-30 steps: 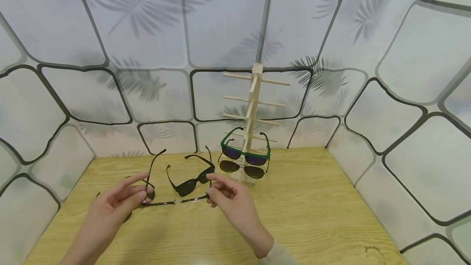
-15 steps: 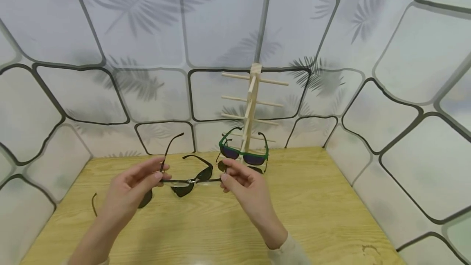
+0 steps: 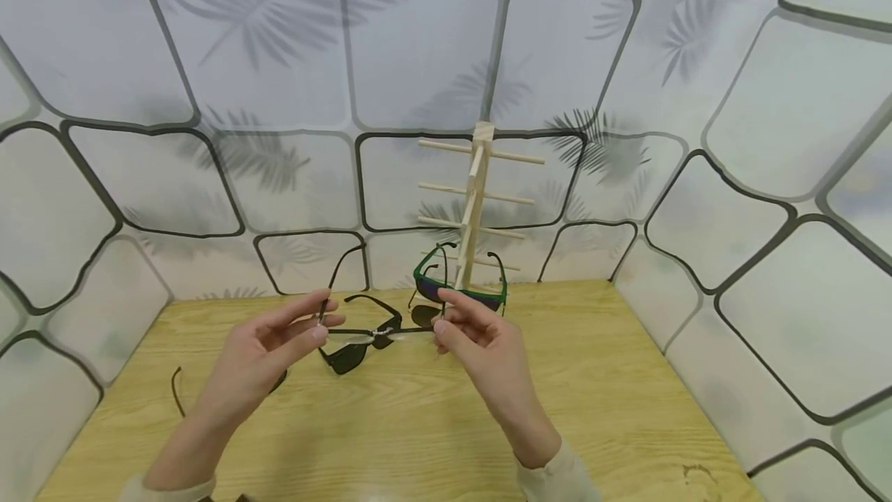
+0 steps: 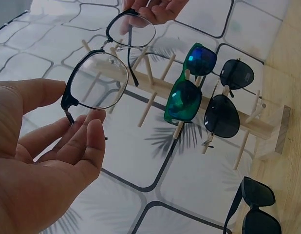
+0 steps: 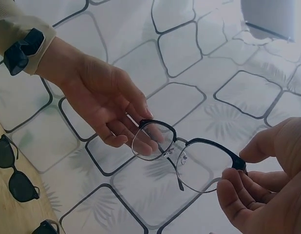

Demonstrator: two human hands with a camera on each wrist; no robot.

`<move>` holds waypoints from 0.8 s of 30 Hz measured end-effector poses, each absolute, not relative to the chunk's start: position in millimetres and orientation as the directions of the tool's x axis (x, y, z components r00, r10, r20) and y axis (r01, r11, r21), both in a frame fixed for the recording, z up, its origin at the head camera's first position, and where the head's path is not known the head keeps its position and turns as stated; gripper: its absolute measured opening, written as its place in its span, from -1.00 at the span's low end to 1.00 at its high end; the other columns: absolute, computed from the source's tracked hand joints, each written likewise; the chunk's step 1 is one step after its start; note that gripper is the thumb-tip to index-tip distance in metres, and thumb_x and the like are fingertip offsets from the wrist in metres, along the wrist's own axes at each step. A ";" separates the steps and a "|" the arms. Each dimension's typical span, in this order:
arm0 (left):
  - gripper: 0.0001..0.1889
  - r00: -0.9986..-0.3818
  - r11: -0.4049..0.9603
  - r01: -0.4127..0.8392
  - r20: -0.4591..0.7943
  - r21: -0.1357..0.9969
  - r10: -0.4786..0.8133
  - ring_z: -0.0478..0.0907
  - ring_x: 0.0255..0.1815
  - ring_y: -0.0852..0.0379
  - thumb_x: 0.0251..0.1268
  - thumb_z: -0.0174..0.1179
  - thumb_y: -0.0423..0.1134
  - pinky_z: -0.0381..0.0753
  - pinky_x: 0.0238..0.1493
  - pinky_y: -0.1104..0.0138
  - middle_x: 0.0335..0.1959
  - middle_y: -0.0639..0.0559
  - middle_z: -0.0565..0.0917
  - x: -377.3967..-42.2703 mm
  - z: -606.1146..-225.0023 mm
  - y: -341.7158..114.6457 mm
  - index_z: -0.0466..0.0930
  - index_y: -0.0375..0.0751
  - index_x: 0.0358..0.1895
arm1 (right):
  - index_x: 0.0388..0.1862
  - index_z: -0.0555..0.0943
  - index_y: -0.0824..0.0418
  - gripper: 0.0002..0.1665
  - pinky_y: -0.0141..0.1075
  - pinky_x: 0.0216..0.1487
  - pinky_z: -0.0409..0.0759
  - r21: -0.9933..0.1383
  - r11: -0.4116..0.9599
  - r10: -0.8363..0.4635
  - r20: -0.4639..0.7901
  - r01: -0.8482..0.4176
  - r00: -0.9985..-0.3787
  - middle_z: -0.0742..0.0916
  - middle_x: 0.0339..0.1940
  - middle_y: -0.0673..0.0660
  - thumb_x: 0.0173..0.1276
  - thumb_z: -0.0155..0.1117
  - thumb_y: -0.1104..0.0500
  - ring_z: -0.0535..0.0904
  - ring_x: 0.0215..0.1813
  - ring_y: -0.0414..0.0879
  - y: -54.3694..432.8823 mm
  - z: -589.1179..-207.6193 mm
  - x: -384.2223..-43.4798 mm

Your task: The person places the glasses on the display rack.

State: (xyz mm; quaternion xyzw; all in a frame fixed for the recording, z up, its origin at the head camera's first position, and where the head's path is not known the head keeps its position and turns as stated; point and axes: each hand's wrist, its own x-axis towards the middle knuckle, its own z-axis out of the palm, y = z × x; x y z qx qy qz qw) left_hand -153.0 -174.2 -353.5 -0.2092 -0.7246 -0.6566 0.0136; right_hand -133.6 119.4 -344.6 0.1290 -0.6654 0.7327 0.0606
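Note:
A pair of clear-lensed eyeglasses (image 5: 214, 142) with a black upper rim is held in the air between both hands, arms unfolded. At one front corner my left hand (image 3: 247, 355) pinches the frame between thumb and fingers. My right hand (image 3: 491, 351) pinches the opposite corner. Behind the glasses stands a wooden peg rack (image 3: 477, 192). Green-framed sunglasses (image 4: 185, 100) sit on its lower pegs, with thin-framed dark sunglasses (image 4: 222, 117) below them. In the head view, my right hand partly covers both pairs.
Black sunglasses (image 3: 347, 359) lie on the wooden table (image 3: 390, 440) under the held glasses. Another dark pair (image 3: 176, 392) lies to the left, mostly hidden by my left hand. A patterned cloth wall (image 3: 300, 184) surrounds the table's back and sides.
Both hands have risen and moved to the right with the eyeglasses, closer to the rack. The sunglasses on the table and the rack stay where they were.

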 end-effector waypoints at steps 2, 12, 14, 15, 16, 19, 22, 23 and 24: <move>-0.48 -0.916 0.064 0.303 0.273 0.951 0.295 0.72 0.21 0.29 0.57 0.22 -0.36 0.62 0.22 0.54 0.21 0.18 0.77 -155.6 -350.6 -170.7 0.47 -0.19 0.53 | 0.39 0.59 0.37 -0.49 -0.36 -0.11 0.77 -0.959 -0.102 -0.065 0.272 -0.265 -0.960 0.73 -0.19 -0.03 0.48 0.28 0.43 0.72 -0.24 -0.22 122.2 -342.3 -133.3; -0.50 -0.910 0.103 0.308 0.261 0.946 0.322 0.71 0.19 0.34 0.58 0.25 -0.26 0.70 0.19 0.43 0.19 0.26 0.77 -171.8 -343.2 -154.1 0.49 -0.24 0.50 | 0.36 0.61 0.37 -0.52 -0.33 -0.09 0.78 -0.963 -0.087 0.022 0.253 -0.254 -0.967 0.73 -0.18 -0.02 0.49 0.30 0.42 0.71 -0.25 -0.19 134.7 -335.2 -132.2; -0.50 -0.913 0.109 0.304 0.257 0.946 0.316 0.71 0.18 0.35 0.58 0.26 -0.23 0.70 0.18 0.43 0.17 0.30 0.77 -174.0 -342.9 -150.8 0.51 -0.24 0.48 | 0.36 0.60 0.39 -0.52 -0.35 -0.10 0.76 -0.962 -0.092 0.032 0.257 -0.259 -0.966 0.75 -0.18 0.00 0.48 0.31 0.42 0.71 -0.25 -0.20 136.7 -334.8 -132.5; -0.51 -0.914 0.106 0.302 0.256 0.947 0.314 0.72 0.17 0.35 0.57 0.27 -0.23 0.71 0.18 0.43 0.16 0.29 0.77 -175.0 -342.7 -149.2 0.52 -0.24 0.47 | 0.37 0.60 0.39 -0.51 -0.36 -0.10 0.76 -0.961 -0.095 0.037 0.258 -0.260 -0.965 0.76 -0.18 0.01 0.48 0.31 0.43 0.71 -0.26 -0.20 137.6 -334.6 -132.8; -0.51 -0.916 0.103 0.299 0.255 0.949 0.310 0.72 0.16 0.34 0.57 0.27 -0.22 0.71 0.18 0.42 0.14 0.30 0.78 -175.8 -342.5 -147.5 0.54 -0.24 0.46 | 0.37 0.59 0.40 -0.50 -0.36 -0.10 0.76 -0.959 -0.097 0.039 0.262 -0.265 -0.964 0.76 -0.17 0.03 0.47 0.31 0.43 0.71 -0.26 -0.20 138.4 -334.4 -133.0; -0.53 -0.916 0.101 0.309 0.267 0.946 0.300 0.73 0.14 0.34 0.56 0.28 -0.22 0.72 0.15 0.42 0.12 0.31 0.79 -178.2 -342.0 -142.1 0.57 -0.24 0.44 | 0.38 0.59 0.39 -0.49 -0.36 -0.11 0.76 -0.958 -0.104 0.052 0.262 -0.266 -0.964 0.77 -0.16 0.06 0.46 0.32 0.44 0.72 -0.25 -0.21 140.9 -334.3 -133.6; -0.55 -0.915 0.104 0.323 0.282 0.941 0.289 0.74 0.11 0.34 0.56 0.28 -0.23 0.74 0.11 0.41 0.08 0.34 0.79 -181.0 -341.6 -136.4 0.59 -0.25 0.41 | 0.39 0.59 0.38 -0.48 -0.35 -0.10 0.78 -0.958 -0.106 0.068 0.260 -0.266 -0.963 0.76 -0.15 0.06 0.46 0.32 0.45 0.73 -0.24 -0.22 143.5 -334.1 -134.3; -0.56 -0.914 0.104 0.328 0.288 0.939 0.286 0.74 0.10 0.34 0.56 0.28 -0.23 0.75 0.10 0.41 0.07 0.35 0.80 -182.2 -341.5 -134.4 0.60 -0.26 0.40 | 0.39 0.59 0.38 -0.47 -0.34 -0.09 0.79 -0.958 -0.106 0.073 0.258 -0.265 -0.963 0.76 -0.16 0.04 0.46 0.32 0.45 0.73 -0.24 -0.22 144.4 -334.1 -134.4; -0.56 -0.913 0.101 0.330 0.291 0.938 0.285 0.74 0.10 0.35 0.56 0.28 -0.24 0.75 0.10 0.41 0.06 0.34 0.80 -183.5 -341.4 -132.3 0.60 -0.28 0.40 | 0.39 0.59 0.37 -0.47 -0.33 -0.09 0.79 -0.959 -0.104 0.078 0.258 -0.265 -0.963 0.76 -0.16 0.03 0.46 0.32 0.45 0.74 -0.24 -0.22 145.5 -334.1 -134.7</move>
